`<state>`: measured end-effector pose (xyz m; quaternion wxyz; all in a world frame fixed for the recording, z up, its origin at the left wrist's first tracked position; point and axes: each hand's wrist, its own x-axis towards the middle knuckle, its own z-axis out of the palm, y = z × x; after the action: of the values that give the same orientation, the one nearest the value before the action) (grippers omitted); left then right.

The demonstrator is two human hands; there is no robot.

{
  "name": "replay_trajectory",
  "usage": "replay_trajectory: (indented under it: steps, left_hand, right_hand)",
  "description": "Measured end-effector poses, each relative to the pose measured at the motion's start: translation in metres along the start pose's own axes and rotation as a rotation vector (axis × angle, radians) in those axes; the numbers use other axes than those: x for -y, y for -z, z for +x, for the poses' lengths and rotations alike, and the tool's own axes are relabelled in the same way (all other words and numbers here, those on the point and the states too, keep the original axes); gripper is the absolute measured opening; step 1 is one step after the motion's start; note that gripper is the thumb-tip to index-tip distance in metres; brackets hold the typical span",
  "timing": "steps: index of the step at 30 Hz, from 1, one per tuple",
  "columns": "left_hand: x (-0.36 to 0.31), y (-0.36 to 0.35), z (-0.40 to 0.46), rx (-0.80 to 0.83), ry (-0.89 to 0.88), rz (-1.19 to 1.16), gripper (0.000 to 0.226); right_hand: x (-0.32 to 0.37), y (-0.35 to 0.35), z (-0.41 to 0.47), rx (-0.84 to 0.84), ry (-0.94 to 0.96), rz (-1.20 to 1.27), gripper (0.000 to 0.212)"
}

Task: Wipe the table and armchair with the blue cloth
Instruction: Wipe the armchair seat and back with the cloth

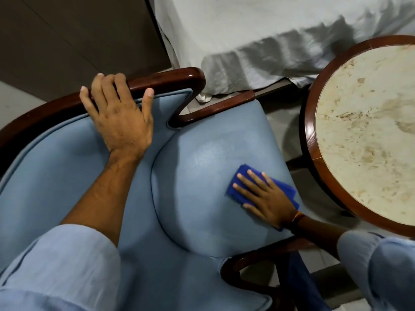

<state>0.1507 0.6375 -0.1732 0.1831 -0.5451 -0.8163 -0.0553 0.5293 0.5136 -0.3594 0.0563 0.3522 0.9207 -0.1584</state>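
Observation:
The armchair [197,153] fills the middle of the head view, pale blue padding in a dark wooden frame. My right hand [265,198] lies flat, fingers spread, on the folded blue cloth [243,173], which it presses onto the right part of the seat cushion. My left hand [119,115] rests on top of the chair's curved backrest, with its fingers over the wooden rail. The round table [368,122], a cream marbled top with a dark wooden rim, stands to the right of the chair.
A bed with a rumpled white sheet [258,34] runs along the far side, close behind the chair and table. A dark wall panel [74,37] is at the top left. A narrow strip of pale floor [285,131] separates chair and table.

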Motion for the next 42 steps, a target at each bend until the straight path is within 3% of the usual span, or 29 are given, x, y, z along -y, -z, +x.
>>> replay_trajectory:
  steps: [6,11,15,19,21,26,29,33,35,37,39,42]
  left_hand:
    - [-0.001,-0.003,-0.001,-0.012,0.024,0.003,0.072]
    - [-0.003,0.000,0.000,0.028,0.004,0.008,0.072]
    - [0.006,0.009,0.000,0.087,-0.080,-0.035,0.072]
    - [0.051,0.028,0.009,0.190,-0.402,-0.050,0.069]
    - [0.092,0.040,0.011,0.257,-0.502,-0.017,0.071]
    - [0.225,0.090,-0.040,0.402,-0.466,0.052,0.079]
    - [0.265,0.113,-0.084,0.435,-0.457,0.060,0.083]
    - [0.268,0.115,-0.100,0.423,-0.263,-0.072,0.085]
    - [0.263,0.116,-0.097,0.426,-0.234,-0.123,0.085]
    - [0.265,0.114,-0.098,0.434,-0.217,-0.120,0.084]
    - [0.266,0.114,-0.101,0.430,-0.207,-0.121,0.083]
    - [0.265,0.112,-0.100,0.415,-0.211,-0.128,0.081]
  right_hand:
    - [-0.022,0.046,0.117,-0.063,-0.259,-0.003,0.068]
    - [0.017,0.059,0.179,-0.077,-0.389,0.063,0.078]
    - [0.080,0.043,0.186,-0.061,-0.161,0.064,0.083]
    - [0.127,0.024,0.165,0.002,0.068,0.008,0.083]
    - [0.118,0.028,0.156,0.004,0.078,0.010,0.082]
    - [0.104,0.049,0.154,-0.002,-0.025,0.070,0.071]
    - [0.122,0.058,0.165,-0.069,-0.178,0.510,0.056]
    - [0.175,0.073,0.198,-0.234,-0.467,1.177,0.034]
    - [0.221,0.087,0.215,-0.240,-0.528,1.519,0.022]
    - [0.274,0.088,0.227,-0.179,-0.574,1.761,0.023]
    - [0.317,0.083,0.225,-0.167,-0.552,1.796,0.054]
    - [0.350,0.076,0.207,-0.129,-0.370,1.511,0.063]
